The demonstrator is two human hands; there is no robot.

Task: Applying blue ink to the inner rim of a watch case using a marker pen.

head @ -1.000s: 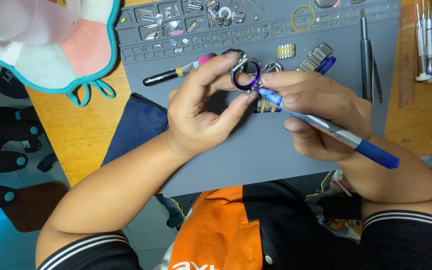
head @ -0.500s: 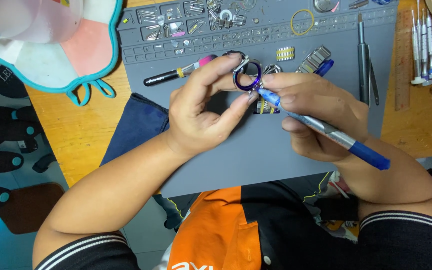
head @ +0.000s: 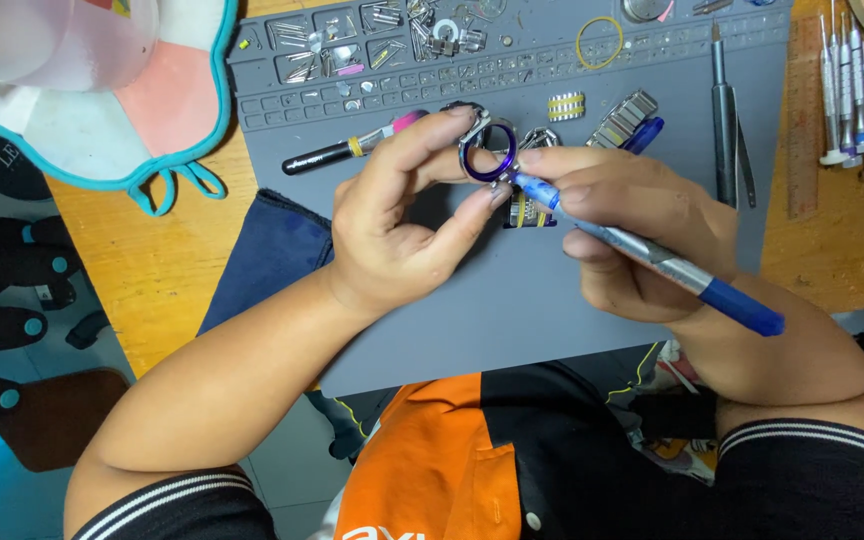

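Observation:
My left hand (head: 407,225) pinches a round watch case with a purple-blue rim (head: 487,155) between thumb and fingers, above a grey work mat (head: 512,310). My right hand (head: 642,230) grips a silver and blue pen-like tool (head: 672,270), whose tip touches the lower right edge of the watch case. A metal watch band segment (head: 530,208) lies on the mat just under the two hands, partly hidden by them.
Loose band links (head: 566,105), a black and pink tool (head: 352,150) and a dark screwdriver (head: 720,110) lie on the mat; its top tray (head: 372,40) holds several small parts. Small screwdrivers (head: 847,90) stand at right. A pink and white cloth (head: 102,90) lies at left.
Both hands hold nearly the same pose; the view has shifted only slightly and the tool tip stays against the watch case.

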